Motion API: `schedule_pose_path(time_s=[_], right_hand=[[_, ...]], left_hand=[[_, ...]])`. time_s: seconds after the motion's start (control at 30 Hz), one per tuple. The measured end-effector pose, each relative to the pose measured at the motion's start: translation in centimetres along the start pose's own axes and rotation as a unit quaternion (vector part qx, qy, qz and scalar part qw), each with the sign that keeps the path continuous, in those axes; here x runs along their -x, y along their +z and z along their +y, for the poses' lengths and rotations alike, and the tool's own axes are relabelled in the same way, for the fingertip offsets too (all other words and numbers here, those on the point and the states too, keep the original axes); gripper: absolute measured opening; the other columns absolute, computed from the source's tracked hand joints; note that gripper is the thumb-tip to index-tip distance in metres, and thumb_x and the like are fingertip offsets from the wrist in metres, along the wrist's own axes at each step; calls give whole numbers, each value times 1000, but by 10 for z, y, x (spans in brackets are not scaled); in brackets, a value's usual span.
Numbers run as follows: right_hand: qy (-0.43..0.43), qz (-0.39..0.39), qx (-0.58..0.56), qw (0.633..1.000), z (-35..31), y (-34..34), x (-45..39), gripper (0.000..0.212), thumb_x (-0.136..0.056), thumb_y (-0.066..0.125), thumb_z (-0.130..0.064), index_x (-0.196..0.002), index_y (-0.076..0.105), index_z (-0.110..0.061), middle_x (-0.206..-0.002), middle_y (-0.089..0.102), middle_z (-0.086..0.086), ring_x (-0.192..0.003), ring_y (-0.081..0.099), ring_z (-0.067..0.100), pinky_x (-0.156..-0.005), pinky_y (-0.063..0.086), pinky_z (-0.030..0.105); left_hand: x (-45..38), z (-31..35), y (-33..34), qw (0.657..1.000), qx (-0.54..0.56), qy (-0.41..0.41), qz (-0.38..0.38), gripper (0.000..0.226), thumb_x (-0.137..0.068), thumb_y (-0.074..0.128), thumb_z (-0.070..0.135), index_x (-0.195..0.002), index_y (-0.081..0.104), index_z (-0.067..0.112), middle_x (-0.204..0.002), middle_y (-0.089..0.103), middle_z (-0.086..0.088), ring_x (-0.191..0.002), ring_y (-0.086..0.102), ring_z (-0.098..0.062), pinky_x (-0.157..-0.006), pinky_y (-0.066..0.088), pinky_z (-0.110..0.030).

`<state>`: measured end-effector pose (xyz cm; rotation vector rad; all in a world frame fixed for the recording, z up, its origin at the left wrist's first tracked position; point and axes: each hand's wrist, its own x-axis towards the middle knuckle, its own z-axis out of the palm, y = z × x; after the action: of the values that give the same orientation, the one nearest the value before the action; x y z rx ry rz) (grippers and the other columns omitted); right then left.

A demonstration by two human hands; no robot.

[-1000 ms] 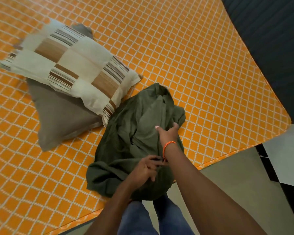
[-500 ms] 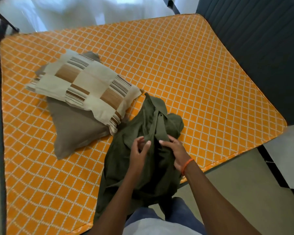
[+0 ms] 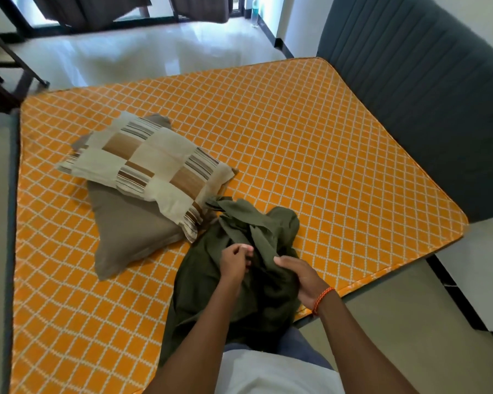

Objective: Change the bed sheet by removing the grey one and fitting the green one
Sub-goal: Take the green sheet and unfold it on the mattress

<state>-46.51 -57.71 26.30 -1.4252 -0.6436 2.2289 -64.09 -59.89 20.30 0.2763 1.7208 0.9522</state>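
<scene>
The dark green sheet [image 3: 199, 282] lies bunched at the near edge of the bare orange mattress [image 3: 310, 155], partly hanging down over the edge toward my legs. My left hand [image 3: 235, 260] pinches a fold of the sheet near its middle. My right hand [image 3: 299, 275], with an orange thread at the wrist, grips the cloth just to the right of it. Both hands hold the bundle lifted slightly, and twisted folds rise above them. No grey sheet is in view.
A striped patchwork pillow [image 3: 151, 166] lies on top of a plain brown pillow [image 3: 128, 234], just left of the sheet. A grey padded headboard [image 3: 427, 103] runs along the mattress's right side. Tiled floor [image 3: 143, 55], dark curtains and a bottle [image 3: 255, 9] lie beyond.
My head has lifted, so more of the bed and room shows. Both hands moved up and closed on the sheet's folds, gathering it into a taller bundle nearer the edge.
</scene>
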Motion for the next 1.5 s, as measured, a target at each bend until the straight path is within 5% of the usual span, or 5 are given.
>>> schedule_pose_path(time_s=[0.33,0.5,0.8,1.1,1.5], right_hand=[[-29,-125,-112,985,-4,-18,11,74,-71,93,-25,-134,65,1,-137,62,26,-120,63,41,-110,46,56],[-26,-90,-138,986,-5,-22,16,67,-76,90,-28,-134,67,-3,-137,63,24,-120,65,40,-100,55,53],[-116,409,393,815,-21,-29,-47,50,-92,70,-18,-140,58,-26,-136,57,8,-123,54,33,-100,52,55],[-87,91,338,933,-15,34,-52,83,-84,70,-70,-152,42,-31,-143,47,-19,-132,47,8,-113,42,37],[-132,189,354,906,-43,-4,-65,52,-106,56,-31,-65,51,0,-62,44,15,-59,43,26,-64,37,35]], left_hand=[[-13,-23,-15,972,-41,-168,157,114,-80,90,41,-160,11,17,-160,32,-22,-148,33,-46,-117,37,-59],[-34,-42,-39,962,142,-233,29,40,-92,77,20,-126,69,2,-115,75,-21,-107,72,-41,-88,62,-49],[-11,-25,-28,991,111,-64,37,20,-65,69,17,-82,72,7,-105,71,-14,-94,63,-29,-71,46,-36],[45,9,5,970,9,100,-222,51,-49,60,-7,-94,56,-31,-61,67,5,-56,63,-9,-54,46,-17],[74,-21,29,920,-113,250,-280,40,-80,75,22,-102,73,-13,-151,44,41,-159,24,-23,-121,36,-47]])
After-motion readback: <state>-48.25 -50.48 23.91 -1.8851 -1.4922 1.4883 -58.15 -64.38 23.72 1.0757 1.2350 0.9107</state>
